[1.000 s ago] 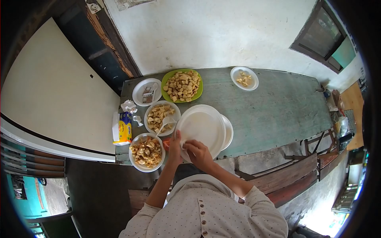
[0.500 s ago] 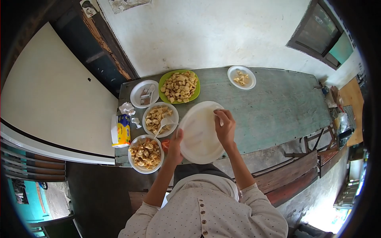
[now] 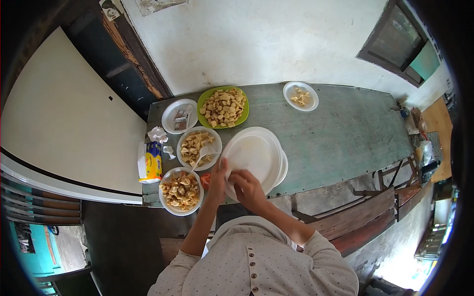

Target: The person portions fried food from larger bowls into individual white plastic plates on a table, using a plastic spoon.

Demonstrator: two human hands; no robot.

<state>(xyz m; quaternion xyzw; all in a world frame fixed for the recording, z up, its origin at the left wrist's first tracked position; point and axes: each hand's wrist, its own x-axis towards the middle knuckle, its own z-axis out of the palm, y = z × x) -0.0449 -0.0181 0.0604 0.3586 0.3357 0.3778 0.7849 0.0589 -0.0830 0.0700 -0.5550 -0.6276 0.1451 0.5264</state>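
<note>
White round plates (image 3: 254, 153) overlap in a stack at the table's front edge, with a second rim showing below the top one on the right. My left hand (image 3: 217, 182) is closed on the stack's left edge, thumb on top. Curled fingers of my right hand (image 3: 247, 188) are over the lower left of the top plate, close to my left thumb; whatever they pinch is hidden. Left of the stack, a bowl of folded pale pieces (image 3: 197, 145) holds a white spoon (image 3: 201, 157). Nearer me is a bowl of browner folded pieces (image 3: 181, 190).
A green plate (image 3: 202, 101) heaped with pale chunks stands behind. Beside it, a white plate (image 3: 170, 118) carries a small pack. A yellow-blue packet (image 3: 154, 160) and crumpled tissue (image 3: 158, 134) lie at left. Another white plate (image 3: 313, 101) sits by the wall. A wooden bench (image 3: 360, 212) is at right.
My right hand has moved from the plate's upper right edge to its lower left, beside my left hand. The plates have shifted, exposing a second rim on the right.
</note>
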